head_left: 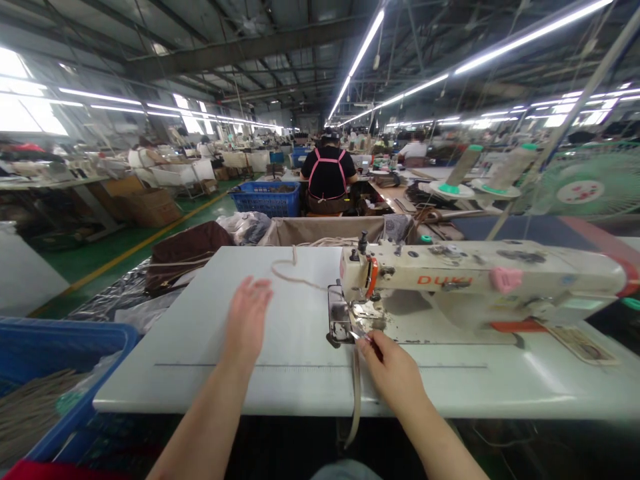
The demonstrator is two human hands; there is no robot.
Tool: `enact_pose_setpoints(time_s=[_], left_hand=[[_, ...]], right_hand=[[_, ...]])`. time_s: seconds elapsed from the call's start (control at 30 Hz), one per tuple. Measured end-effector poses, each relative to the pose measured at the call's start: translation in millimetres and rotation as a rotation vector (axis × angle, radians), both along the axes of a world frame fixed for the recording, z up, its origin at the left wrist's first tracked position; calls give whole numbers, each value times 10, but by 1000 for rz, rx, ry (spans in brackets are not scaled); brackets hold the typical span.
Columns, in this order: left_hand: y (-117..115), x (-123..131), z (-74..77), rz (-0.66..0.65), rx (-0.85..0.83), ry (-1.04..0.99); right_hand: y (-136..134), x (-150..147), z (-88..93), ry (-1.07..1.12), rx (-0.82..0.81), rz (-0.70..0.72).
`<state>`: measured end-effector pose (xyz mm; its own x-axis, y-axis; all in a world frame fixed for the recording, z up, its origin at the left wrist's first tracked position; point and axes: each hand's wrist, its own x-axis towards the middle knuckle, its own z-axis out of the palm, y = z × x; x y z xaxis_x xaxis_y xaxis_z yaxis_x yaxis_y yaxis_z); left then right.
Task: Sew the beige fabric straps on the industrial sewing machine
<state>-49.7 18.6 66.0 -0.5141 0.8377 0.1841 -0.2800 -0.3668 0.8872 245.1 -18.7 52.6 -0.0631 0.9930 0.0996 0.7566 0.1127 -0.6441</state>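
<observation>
My left hand (pixel 247 320) hovers over the left side of the white table (pixel 190 333), fingers stretched out and slightly blurred, with nothing in it. My right hand (pixel 387 363) is closed by the needle area of the sewing machine (pixel 450 273). A small pointed metal tool (pixel 355 334) sticks out from its fingertips; its exact kind is hard to make out. Just below, a narrow beige strap (pixel 357 387) runs down over the table's front edge. Behind the needle area, a beige cord (pixel 287 275) curves across the tabletop to the back edge.
Left of the table stands a blue crate (pixel 113 337) holding grey-brown strands. Behind the table is a fabric-lined bin (pixel 325 229). Thread cones (pixel 463 167) and a green fan (pixel 580 190) stand at the right. A person (pixel 329 170) sits ahead, back turned.
</observation>
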Motion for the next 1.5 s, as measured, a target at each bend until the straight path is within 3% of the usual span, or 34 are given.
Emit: enact_pose_setpoints(time_s=[0.03,0.1,0.13,0.2,0.3,0.4,0.47,0.53,0.6,0.67,0.7,0.77,0.83,0.97,1.13,1.23,1.33,1.4,1.5], left_hand=[[84,-108,32,171,74,45],[162,-187,8,236,8,265],[151,-149,-43,156,-65,437],[52,58,-190,-157,-171,833],[-149,471,-406,-607,-118,1346],[-175,612,-502,-785,-90,1656],[-46,438,-501,-701,-185,1742],[137,83,-478,-462,-418,1752],[286,-331,-453,-88,-801,1662],[356,-648,-437,433,-1029,1528],[361,-731,-437,541,-948,1570],[324,-728,-464,582,-697,1702],[245,-556,-538,443,-449,1834],[87,-176,-814,159,-170,1918],[56,-108,-1088,136,64,1887],[68,-115,-1114,136,149,1942],[57,-109,-1099,149,197,2020],[30,-119,-1087,142,193,2093],[-24,-156,-1065,116,139,2197]], right_hand=[[-16,49,-11,55,12,-18],[-38,137,-35,178,54,-38],[-42,174,-49,236,89,-44],[-36,229,-78,325,175,-67],[0,268,-84,435,268,-131],[42,297,-8,592,236,-183],[59,353,73,659,192,-217],[64,451,149,664,180,-250],[68,574,197,640,228,-283],[87,689,210,612,308,-326],[107,732,207,606,338,-350],[174,786,201,624,362,-379],[276,810,204,642,349,-379],[464,877,227,575,303,-371],[390,1086,304,396,423,-513],[319,1170,525,222,647,-592],[407,1169,895,-101,842,-479],[564,1154,1149,-284,841,-351],[854,1158,1405,-437,704,-159]])
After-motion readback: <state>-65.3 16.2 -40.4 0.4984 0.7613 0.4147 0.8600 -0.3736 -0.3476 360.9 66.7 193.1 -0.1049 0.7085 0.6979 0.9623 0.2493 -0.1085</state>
